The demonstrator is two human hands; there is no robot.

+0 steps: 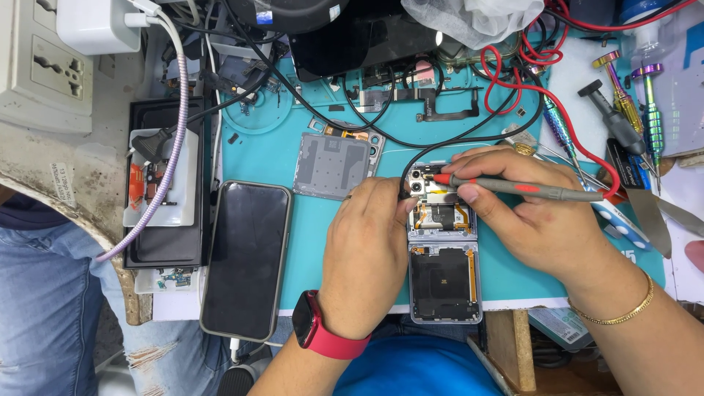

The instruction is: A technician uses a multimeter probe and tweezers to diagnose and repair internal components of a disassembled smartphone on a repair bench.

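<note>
Teal mat [271, 154] — left hand [367, 249] curled, pressing opened phone [444, 257]; right hand [535, 213] pinches red-tipped probe [513, 187].

A teal work mat [293, 249] carries an opened phone [444, 279], a dark phone [246, 257], perhaps a grey back cover [331, 166].

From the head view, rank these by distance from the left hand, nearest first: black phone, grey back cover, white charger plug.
From the left hand:
1. Grey back cover, just above it.
2. Black phone, to its left.
3. White charger plug, far top left.
</note>
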